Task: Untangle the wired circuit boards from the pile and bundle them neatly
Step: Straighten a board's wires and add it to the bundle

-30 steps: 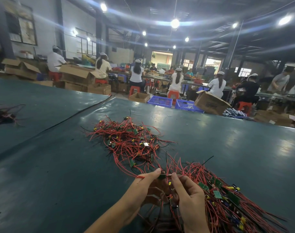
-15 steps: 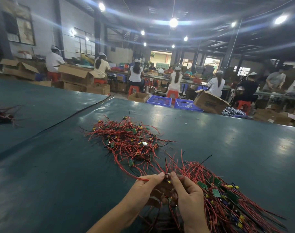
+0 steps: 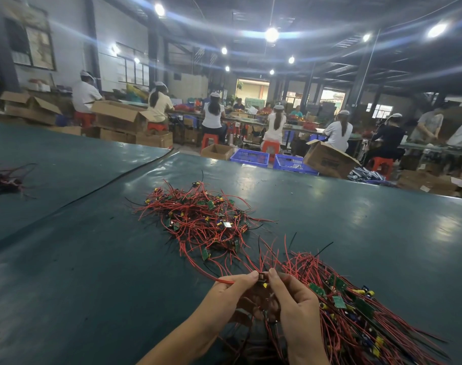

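Both hands meet low over the green table (image 3: 93,259): the left hand (image 3: 232,291) and right hand (image 3: 295,304) have their fingers (image 3: 247,276) curled inward, tips almost touching, pinching one small dark circuit board (image 3: 262,277) between them while a red wire (image 3: 224,281) trails out to the left of the left hand. Just beyond lies the tangled pile (image 3: 201,219) of red-wired boards, and a second heap of wired boards (image 3: 356,312) lies against the right hand, its wires fanning rightward. What the lower fingers grip beneath the palms I cannot tell.
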The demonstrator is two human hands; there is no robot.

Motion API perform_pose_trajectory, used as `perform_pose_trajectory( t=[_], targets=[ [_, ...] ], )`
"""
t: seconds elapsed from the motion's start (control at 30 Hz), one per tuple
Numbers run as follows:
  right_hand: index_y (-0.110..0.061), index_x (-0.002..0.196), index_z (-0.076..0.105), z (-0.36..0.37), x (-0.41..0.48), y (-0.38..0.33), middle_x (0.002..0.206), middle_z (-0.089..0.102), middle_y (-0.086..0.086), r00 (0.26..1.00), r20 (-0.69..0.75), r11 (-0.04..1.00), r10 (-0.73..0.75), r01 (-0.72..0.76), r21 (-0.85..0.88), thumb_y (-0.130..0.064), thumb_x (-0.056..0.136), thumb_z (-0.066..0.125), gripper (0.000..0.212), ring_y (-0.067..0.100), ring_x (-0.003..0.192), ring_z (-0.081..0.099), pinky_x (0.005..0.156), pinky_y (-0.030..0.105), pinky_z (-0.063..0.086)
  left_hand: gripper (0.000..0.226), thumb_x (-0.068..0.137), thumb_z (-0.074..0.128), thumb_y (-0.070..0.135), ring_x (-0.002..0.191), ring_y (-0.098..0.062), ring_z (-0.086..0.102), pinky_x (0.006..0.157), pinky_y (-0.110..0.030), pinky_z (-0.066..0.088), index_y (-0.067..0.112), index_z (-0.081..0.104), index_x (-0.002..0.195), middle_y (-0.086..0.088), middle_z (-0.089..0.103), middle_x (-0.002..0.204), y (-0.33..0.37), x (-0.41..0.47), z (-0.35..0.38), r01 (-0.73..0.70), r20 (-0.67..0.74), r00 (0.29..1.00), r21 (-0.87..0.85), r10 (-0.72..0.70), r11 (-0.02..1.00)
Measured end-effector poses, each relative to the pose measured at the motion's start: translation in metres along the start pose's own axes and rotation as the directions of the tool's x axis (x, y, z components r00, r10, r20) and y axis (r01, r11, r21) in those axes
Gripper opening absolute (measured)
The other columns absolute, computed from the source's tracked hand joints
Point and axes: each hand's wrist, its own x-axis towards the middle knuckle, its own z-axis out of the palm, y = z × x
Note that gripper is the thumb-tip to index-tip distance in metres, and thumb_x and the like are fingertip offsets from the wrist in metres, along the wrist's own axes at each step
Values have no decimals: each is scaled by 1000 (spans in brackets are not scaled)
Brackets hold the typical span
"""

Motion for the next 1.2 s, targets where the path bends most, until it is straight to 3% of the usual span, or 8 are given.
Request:
perform_pose_trajectory(
  t=[0.2,0.37,0.5,0.6,0.7,0.83,1.03,1.2],
  targets=[
    [-20,74,78,0,1,2,66,72,11,1000,-25,1000,-17,16,-13,-22,79,70,10,20,59,69,51,28,56,31,95,55,26,69,-22,65,62,-28,52,10,76,80,-14,72,79,0,-1,-1,-78,4,997,36,78,996],
    [-22,69,80,4,-2,6,70,75,8,1000,19,997,-5,6,-82,-41,77,65,25,16,68,73,60,20,55,28,98,53,19,68,-18,56,65,-31,45,2,67,81,-5,61,70,1,-2,-6,-273,51,962,274,270,922],
    [-28,65,79,4,2,7,69,75,3,1000,-14,996,-3,1,-89,-19,87,67,27,7,65,70,57,13,52,24,95,58,24,66,-15,52,64,-34,43,5,64,82,0,58,69,1,-1,-10,-337,108,941,378,320,862],
    [-20,63,79,1,4,6,67,73,6,997,-23,997,68,-68,-22,-14,86,68,26,8,61,68,53,16,52,23,90,57,32,69,-12,55,67,-32,47,12,64,84,3,60,73,1,-2,-10,-362,173,932,418,319,833],
    [-11,67,79,0,5,3,72,74,16,989,25,987,144,-145,72,-14,85,66,23,19,63,72,52,24,56,32,90,53,41,70,-11,54,68,-30,44,13,64,80,5,59,73,0,-4,-7,-374,196,927,402,320,836],
    [-15,71,79,1,5,4,73,74,17,991,38,989,131,-133,58,-16,89,61,26,23,63,72,52,28,58,65,88,49,57,74,-21,55,70,-38,44,-7,59,87,-10,58,77,-1,-3,-4,-349,139,937,316,321,882],
    [2,76,69,1,8,7,74,67,25,963,-51,955,264,-254,152,-17,86,67,22,35,70,66,66,42,58,35,87,58,40,67,-13,59,66,-32,47,9,67,75,-3,66,70,-6,1,-5,-337,131,942,390,310,857],
    [0,72,67,-2,12,11,63,57,13,956,-132,962,262,-247,117,-26,85,72,30,19,52,53,51,25,49,33,88,58,36,59,-9,56,60,-20,45,8,65,71,5,62,63,-4,1,-5,-363,95,931,341,353,867]
  ],
)
